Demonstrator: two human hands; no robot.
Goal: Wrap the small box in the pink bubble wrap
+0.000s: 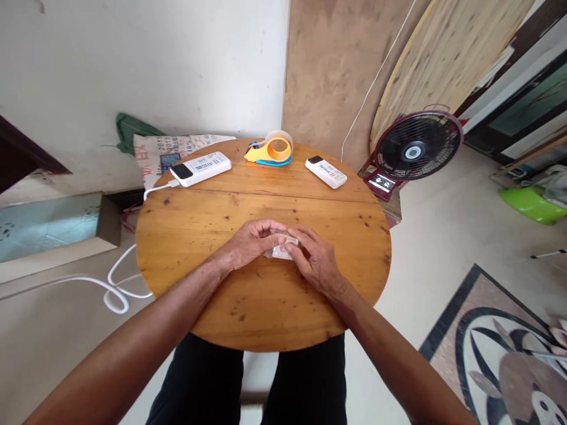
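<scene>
A small clear plastic packet with something whitish in it lies between my two hands, just above or on the round wooden table. My left hand pinches its left side, thumb laid across the top. On the right side, my right hand grips it with thumb and fingers. The fingers cover much of the packet, so I cannot make out what is inside. Beyond the hands stands a yellow and blue tape dispenser with a roll of clear tape.
A white power bank with a cable plugged in lies at the back left of the table. Another white power bank lies at the back right. A dark fan stands beyond the right edge, and a printed sack leans behind the left.
</scene>
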